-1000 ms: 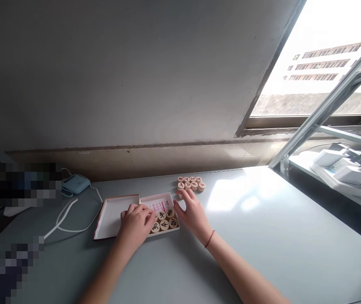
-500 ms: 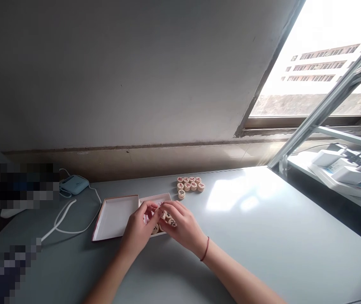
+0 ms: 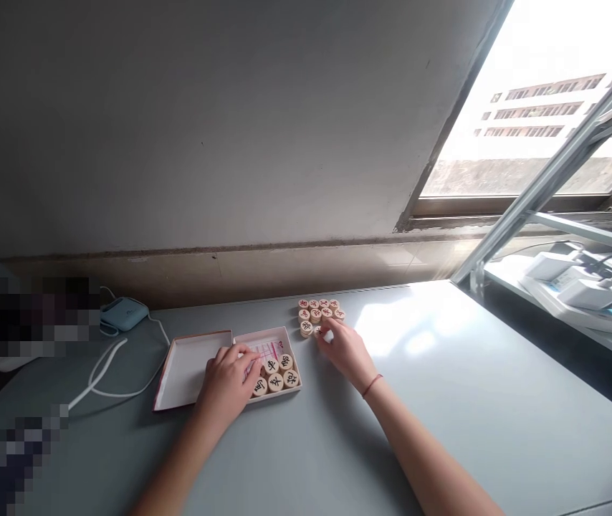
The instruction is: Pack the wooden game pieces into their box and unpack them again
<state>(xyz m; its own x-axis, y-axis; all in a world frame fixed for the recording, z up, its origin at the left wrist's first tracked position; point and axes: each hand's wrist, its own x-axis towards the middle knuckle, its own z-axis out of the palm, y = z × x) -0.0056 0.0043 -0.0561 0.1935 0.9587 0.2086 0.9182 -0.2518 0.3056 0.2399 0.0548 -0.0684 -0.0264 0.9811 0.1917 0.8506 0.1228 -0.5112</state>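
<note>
My right hand (image 3: 346, 351) pinches a round wooden Chinese chess piece (image 3: 317, 331) at the table, just right of a piece with a black character (image 3: 306, 328). Behind it stand rows of stacked pieces with red characters (image 3: 315, 314). My left hand (image 3: 229, 376) rests over the left side of an open box (image 3: 299, 378), its fingers spread loosely and bent. Several black-character pieces (image 3: 275, 381) lie inside the box, some partly covered by that hand. A pink-and-white printed sheet (image 3: 269, 351) shows at the box's back.
The box lid (image 3: 190, 362) lies inside-up against the box's left side. Farther left are a blue device (image 3: 124, 314) and a looping white cable (image 3: 104, 376). Power adapters (image 3: 569, 287) sit on a shelf at the right, beyond the grey table (image 3: 446, 401).
My hands have parted. The right one moved right and back from the box to the laid-out pieces, carrying a chess piece. My left hand shifted slightly left, uncovering more pieces.
</note>
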